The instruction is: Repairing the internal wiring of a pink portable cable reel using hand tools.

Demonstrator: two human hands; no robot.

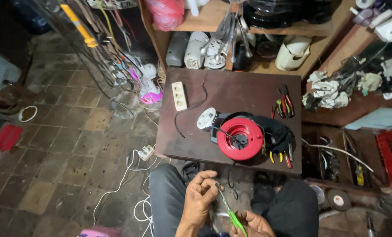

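A seated person's left hand (200,193) pinches the thin metal shaft of a green-handled screwdriver (230,211), while the right hand (254,223) closes around its translucent plastic grip, low between the knees. Just ahead stands a dark, scuffed wooden table (231,94) bearing a round red plastic appliance base (240,138) with a black cord, a white round fitting (206,118) touching its left side, and a cream rectangular power strip (179,95). Red- and yellow-handled pliers (284,105) lie near the table's right edge. White cables (130,175) loop across the worn tiled floor (60,145).
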